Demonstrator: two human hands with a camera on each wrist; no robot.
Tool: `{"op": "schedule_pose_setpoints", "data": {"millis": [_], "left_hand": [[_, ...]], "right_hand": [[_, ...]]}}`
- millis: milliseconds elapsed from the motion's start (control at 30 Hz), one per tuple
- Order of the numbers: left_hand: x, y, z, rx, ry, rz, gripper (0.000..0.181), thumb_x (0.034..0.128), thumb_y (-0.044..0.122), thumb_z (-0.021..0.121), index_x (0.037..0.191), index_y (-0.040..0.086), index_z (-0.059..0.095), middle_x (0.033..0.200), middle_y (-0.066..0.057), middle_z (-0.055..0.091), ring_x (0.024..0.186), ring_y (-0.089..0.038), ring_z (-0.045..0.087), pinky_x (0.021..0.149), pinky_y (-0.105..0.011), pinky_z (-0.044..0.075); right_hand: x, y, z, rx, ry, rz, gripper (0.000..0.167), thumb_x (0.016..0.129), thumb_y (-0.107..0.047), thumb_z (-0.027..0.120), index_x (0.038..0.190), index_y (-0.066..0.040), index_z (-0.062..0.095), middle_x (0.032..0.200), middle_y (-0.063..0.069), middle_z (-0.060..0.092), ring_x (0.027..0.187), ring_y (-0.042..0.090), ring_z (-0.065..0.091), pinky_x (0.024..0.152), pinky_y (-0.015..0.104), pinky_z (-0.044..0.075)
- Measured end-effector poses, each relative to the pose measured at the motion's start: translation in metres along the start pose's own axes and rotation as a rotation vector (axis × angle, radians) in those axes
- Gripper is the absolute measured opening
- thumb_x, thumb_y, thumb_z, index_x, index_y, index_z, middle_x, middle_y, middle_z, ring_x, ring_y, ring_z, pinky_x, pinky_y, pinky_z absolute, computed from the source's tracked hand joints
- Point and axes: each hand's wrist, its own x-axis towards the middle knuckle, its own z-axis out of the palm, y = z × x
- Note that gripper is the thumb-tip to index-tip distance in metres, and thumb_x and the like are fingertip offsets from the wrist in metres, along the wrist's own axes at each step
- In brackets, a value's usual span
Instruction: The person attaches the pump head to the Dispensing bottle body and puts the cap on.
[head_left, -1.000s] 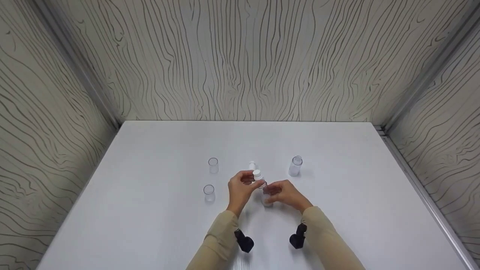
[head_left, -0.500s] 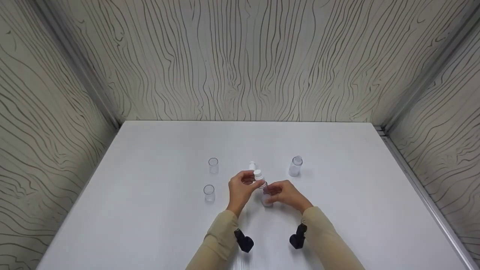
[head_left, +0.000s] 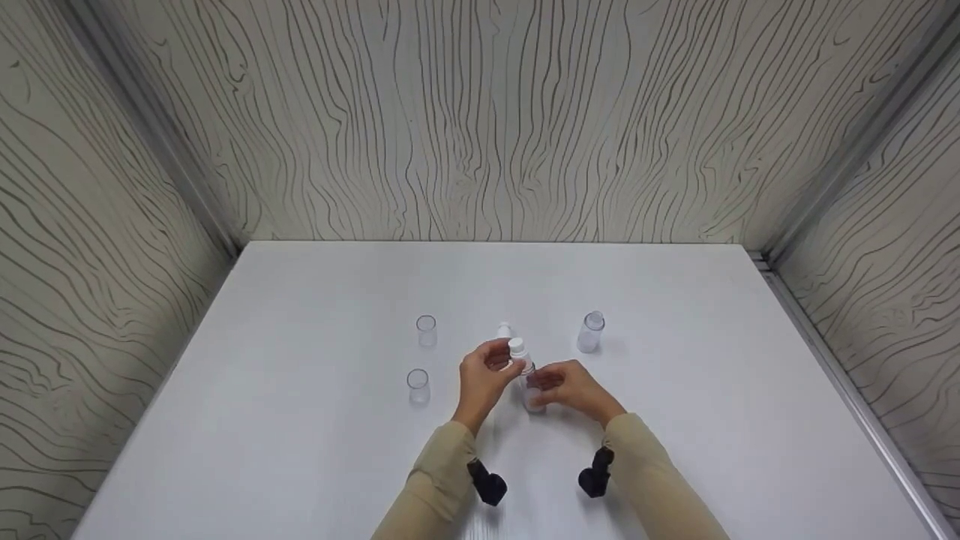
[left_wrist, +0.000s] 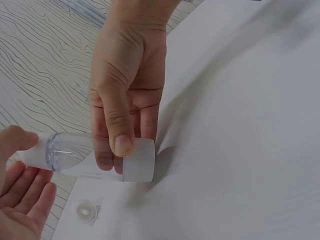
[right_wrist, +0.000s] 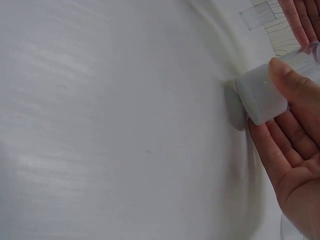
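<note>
A clear bottle [head_left: 535,403] with a white top [head_left: 517,346] and a whitish base [left_wrist: 140,160] is between the two hands. My left hand [head_left: 482,381] pinches the white top between thumb and fingers; it also shows at the edge of the left wrist view, left hand [left_wrist: 22,190]. Lower down, my right hand [head_left: 576,391] grips the bottle near its base, thumb on one side and fingers on the other, as the right wrist view shows for the right hand [right_wrist: 300,130]. The bottle leans slightly in the head view.
Two small clear cups [head_left: 427,331] [head_left: 418,388] stand left of the hands. Behind the left hand is a small white piece [head_left: 505,330]. A clear bottle [head_left: 590,334] stands at the back right. Patterned walls surround the white table [head_left: 300,337].
My left hand and the white top have shifted very slightly right and away from me. The right hand keeps its grip in nearly the same place.
</note>
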Motion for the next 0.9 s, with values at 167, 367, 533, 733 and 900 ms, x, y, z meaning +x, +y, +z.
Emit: {"op": "schedule_pose_setpoints", "data": {"millis": [167, 367, 533, 733, 900], "left_hand": [[-0.0019, 0.0011, -0.0004, -0.024, -0.013, 0.003, 0.04, 0.0793, 0.004, 0.074, 0.117, -0.006, 0.062, 0.114, -0.023, 0.069, 0.107, -0.031, 0.069, 0.094, -0.034, 0.058], [-0.0021, 0.0004, -0.0006, -0.04, 0.0, 0.014, 0.042, 0.0787, 0.005, 0.076, 0.117, -0.007, 0.062, 0.114, -0.025, 0.069, 0.107, -0.033, 0.069, 0.095, -0.036, 0.058], [-0.003, -0.0006, -0.0008, -0.001, 0.01, 0.006, 0.044, 0.0775, 0.013, 0.079, 0.114, -0.005, 0.063, 0.11, -0.021, 0.071, 0.101, -0.029, 0.071, 0.092, -0.035, 0.059], [-0.0033, -0.0022, -0.0004, 0.027, 0.034, -0.01, 0.046, 0.0751, 0.019, 0.082, 0.112, -0.003, 0.065, 0.106, -0.017, 0.072, 0.096, -0.024, 0.071, 0.088, -0.032, 0.06], [-0.0028, -0.0008, 0.0001, 0.021, 0.064, -0.012, 0.044, 0.0727, 0.018, 0.083, 0.108, -0.003, 0.066, 0.101, -0.015, 0.073, 0.09, -0.02, 0.071, 0.084, -0.031, 0.06]], "right_hand": [[-0.0007, -0.0006, 0.0002, 0.019, 0.002, 0.023, 0.042, 0.075, -0.009, 0.078, 0.113, 0.006, 0.066, 0.115, 0.025, 0.069, 0.108, 0.035, 0.067, 0.096, 0.043, 0.056], [-0.001, -0.001, 0.0008, 0.012, 0.005, 0.013, 0.042, 0.075, -0.009, 0.078, 0.113, 0.006, 0.067, 0.114, 0.025, 0.069, 0.107, 0.035, 0.068, 0.095, 0.043, 0.056], [-0.0015, -0.0019, 0.0011, 0.01, 0.007, 0.017, 0.042, 0.075, -0.009, 0.079, 0.112, 0.006, 0.067, 0.115, 0.024, 0.069, 0.108, 0.036, 0.067, 0.096, 0.043, 0.056], [-0.0023, -0.0036, 0.0009, 0.024, 0.013, 0.033, 0.042, 0.075, -0.009, 0.079, 0.113, 0.005, 0.067, 0.116, 0.024, 0.069, 0.109, 0.035, 0.067, 0.097, 0.043, 0.056], [-0.0032, -0.0066, 0.0012, 0.037, 0.017, 0.041, 0.042, 0.075, -0.007, 0.078, 0.113, 0.006, 0.066, 0.116, 0.024, 0.069, 0.11, 0.036, 0.066, 0.098, 0.045, 0.055]]}}
